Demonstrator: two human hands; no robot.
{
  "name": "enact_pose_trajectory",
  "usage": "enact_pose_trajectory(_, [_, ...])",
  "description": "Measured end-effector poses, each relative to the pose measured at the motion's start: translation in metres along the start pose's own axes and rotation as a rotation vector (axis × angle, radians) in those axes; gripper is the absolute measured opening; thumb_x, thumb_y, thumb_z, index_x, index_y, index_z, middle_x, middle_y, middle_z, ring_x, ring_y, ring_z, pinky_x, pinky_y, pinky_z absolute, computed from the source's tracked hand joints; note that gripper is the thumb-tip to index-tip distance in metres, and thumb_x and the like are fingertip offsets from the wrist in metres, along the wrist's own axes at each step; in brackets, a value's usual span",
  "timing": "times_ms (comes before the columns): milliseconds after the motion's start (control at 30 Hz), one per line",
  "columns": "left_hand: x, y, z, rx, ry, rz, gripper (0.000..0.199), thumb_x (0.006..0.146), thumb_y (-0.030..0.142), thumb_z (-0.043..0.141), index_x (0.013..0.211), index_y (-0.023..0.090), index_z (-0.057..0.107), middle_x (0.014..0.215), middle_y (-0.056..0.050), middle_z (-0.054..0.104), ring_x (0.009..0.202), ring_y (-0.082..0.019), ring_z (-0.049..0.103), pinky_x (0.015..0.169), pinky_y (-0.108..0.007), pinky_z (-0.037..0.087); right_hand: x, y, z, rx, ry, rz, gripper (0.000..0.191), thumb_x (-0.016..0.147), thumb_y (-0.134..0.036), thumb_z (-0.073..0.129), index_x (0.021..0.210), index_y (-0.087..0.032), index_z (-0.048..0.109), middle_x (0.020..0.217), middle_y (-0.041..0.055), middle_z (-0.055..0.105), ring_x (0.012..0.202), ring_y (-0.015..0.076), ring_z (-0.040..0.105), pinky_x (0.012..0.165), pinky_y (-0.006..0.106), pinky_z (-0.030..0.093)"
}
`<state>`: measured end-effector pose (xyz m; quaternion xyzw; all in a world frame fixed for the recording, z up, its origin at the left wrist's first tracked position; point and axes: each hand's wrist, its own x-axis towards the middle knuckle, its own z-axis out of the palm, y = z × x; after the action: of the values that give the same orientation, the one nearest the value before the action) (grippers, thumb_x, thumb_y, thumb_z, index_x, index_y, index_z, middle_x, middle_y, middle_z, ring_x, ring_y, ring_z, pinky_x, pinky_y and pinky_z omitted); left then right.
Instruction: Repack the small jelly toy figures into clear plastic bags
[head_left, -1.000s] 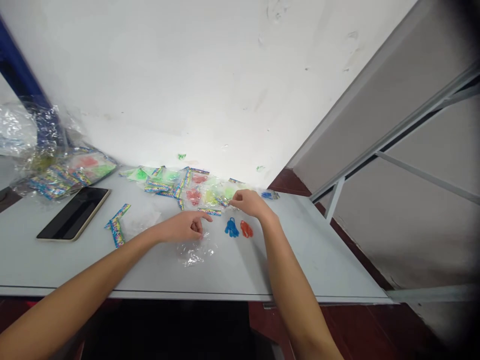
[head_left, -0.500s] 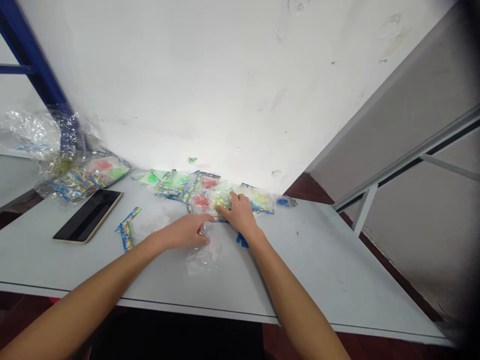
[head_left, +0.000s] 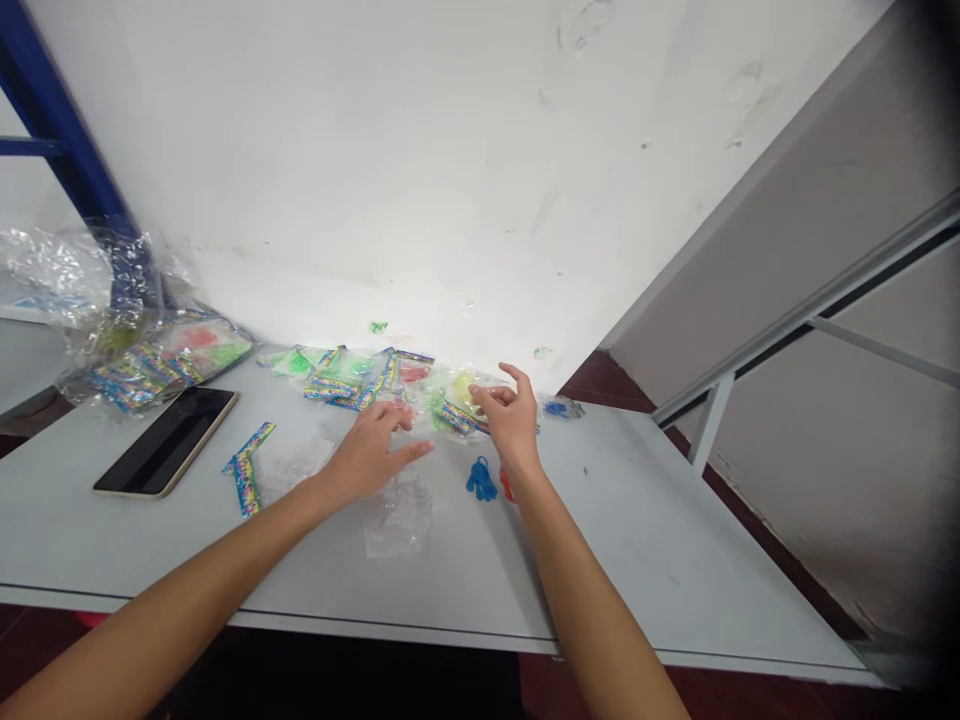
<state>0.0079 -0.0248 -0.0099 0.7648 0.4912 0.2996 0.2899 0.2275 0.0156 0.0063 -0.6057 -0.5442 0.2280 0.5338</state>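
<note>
My left hand reaches to the near edge of the row of packets, thumb and fingers spread, fingertips over a packet with a red toy. My right hand hovers at the row's right part, fingers apart and partly curled, index finger raised. By its fingertips is a clear packet with a yellow toy. A blue rubber hand toy lies bare on the table, and a red toy is partly hidden behind my right forearm. A crumpled clear wrapper lies below my left hand.
A phone lies at the left of the table. Near it are torn colourful wrapper strips and a large clear bag of packets. A white wall rises behind; a metal frame stands right.
My right hand has come off the packets and moved right, fingers opening. My left hand has shifted slightly toward the packets. The blue toy is now fully visible and the red one partly.
</note>
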Motion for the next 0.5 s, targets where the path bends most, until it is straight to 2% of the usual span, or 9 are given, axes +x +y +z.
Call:
enact_pose_trajectory(67, [0.004, 0.006, -0.004, -0.204, 0.09, -0.075, 0.051, 0.077, 0.064, 0.063, 0.102, 0.019, 0.065, 0.117, -0.012, 0.06, 0.111, -0.029, 0.054, 0.09, -0.038, 0.042, -0.006, -0.01, 0.0, 0.169, -0.095, 0.064, 0.066, 0.074, -0.045, 0.068, 0.131, -0.023, 0.042, 0.073, -0.0032, 0.056, 0.072, 0.0187, 0.061, 0.07, 0.034, 0.052])
enact_pose_trajectory(100, [0.005, 0.008, -0.006, -0.334, 0.087, -0.117, 0.052, 0.079, 0.064, 0.061, 0.105, 0.019, 0.065, 0.116, -0.011, 0.062, 0.11, -0.027, 0.056, 0.091, -0.037, 0.043, -0.011, -0.014, 0.001, 0.232, -0.154, 0.082, 0.068, 0.071, -0.046, 0.07, 0.129, -0.024, 0.043, 0.07, -0.0044, 0.055, 0.07, 0.0183, 0.061, 0.069, 0.034, 0.052])
enact_pose_trajectory(200, [0.009, 0.013, -0.015, -0.721, -0.056, -0.2, 0.053, 0.084, 0.066, 0.053, 0.104, 0.019, 0.067, 0.11, -0.009, 0.068, 0.11, -0.025, 0.059, 0.094, -0.036, 0.042, -0.027, -0.026, 0.011, 0.322, -0.27, 0.069, 0.068, 0.07, -0.047, 0.074, 0.126, -0.025, 0.044, 0.07, -0.0047, 0.056, 0.065, 0.017, 0.06, 0.068, 0.034, 0.053])
enact_pose_trajectory(267, [0.01, 0.012, -0.018, -0.873, -0.113, -0.2, 0.051, 0.083, 0.065, 0.055, 0.097, 0.019, 0.069, 0.105, -0.008, 0.069, 0.106, -0.023, 0.061, 0.092, -0.035, 0.043, -0.037, -0.03, 0.017, 0.344, -0.323, 0.051, 0.067, 0.071, -0.048, 0.075, 0.126, -0.026, 0.044, 0.074, -0.0029, 0.059, 0.068, 0.0174, 0.061, 0.069, 0.034, 0.054])
enact_pose_trajectory(367, [0.01, 0.006, -0.015, -0.875, 0.0, -0.219, 0.044, 0.077, 0.06, 0.067, 0.086, 0.017, 0.068, 0.092, -0.006, 0.069, 0.092, -0.02, 0.062, 0.083, -0.033, 0.046, -0.044, -0.03, 0.019, 0.325, -0.419, 0.026, 0.065, 0.072, -0.049, 0.074, 0.127, -0.028, 0.046, 0.083, 0.0002, 0.064, 0.078, 0.0192, 0.065, 0.072, 0.034, 0.054])
enact_pose_trajectory(500, [0.011, 0.0, -0.012, -0.871, 0.137, -0.303, 0.043, 0.074, 0.059, 0.069, 0.082, 0.017, 0.065, 0.079, -0.001, 0.065, 0.075, -0.016, 0.059, 0.073, -0.029, 0.047, -0.045, -0.027, 0.012, 0.197, -0.488, 0.031, 0.072, 0.07, -0.049, 0.076, 0.133, -0.03, 0.046, 0.091, 0.0019, 0.067, 0.083, 0.0202, 0.066, 0.072, 0.034, 0.054])
